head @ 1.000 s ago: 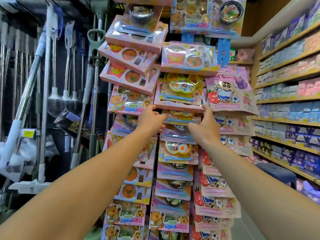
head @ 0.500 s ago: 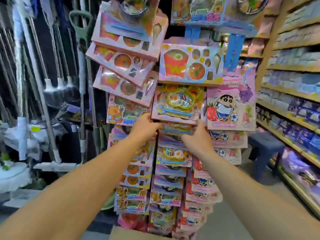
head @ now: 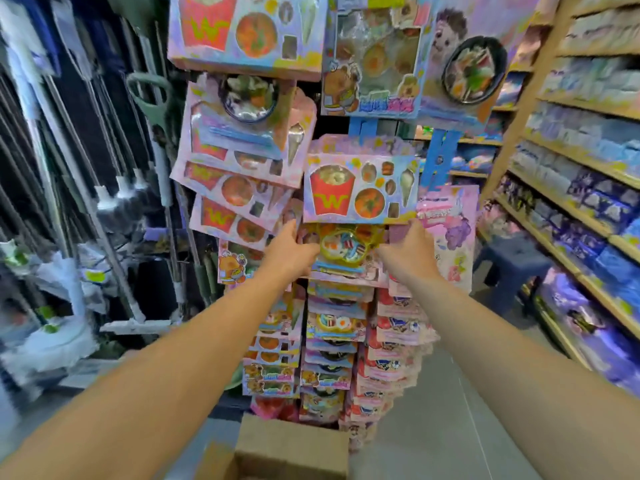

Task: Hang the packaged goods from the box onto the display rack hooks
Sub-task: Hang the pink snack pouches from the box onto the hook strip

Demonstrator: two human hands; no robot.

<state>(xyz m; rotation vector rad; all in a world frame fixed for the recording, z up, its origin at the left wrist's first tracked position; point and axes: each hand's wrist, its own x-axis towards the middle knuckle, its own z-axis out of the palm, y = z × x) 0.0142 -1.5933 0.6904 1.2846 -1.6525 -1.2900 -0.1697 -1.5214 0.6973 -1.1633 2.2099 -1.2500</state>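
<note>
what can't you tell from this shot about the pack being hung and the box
- Head view: the hook and hang hole are hidden behind the fries pack above the yellow-tray pack.
- Fingers of the left hand and right hand are tucked behind packaging.
- Cardboard box is cut off by the bottom edge; contents unseen.
- Printed text is blurred.

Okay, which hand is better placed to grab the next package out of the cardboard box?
Probably the left hand. Both hands hold the yellow-tray package on the rack, but the cardboard box sits low beneath the left forearm, nearer than the right hand.
</note>
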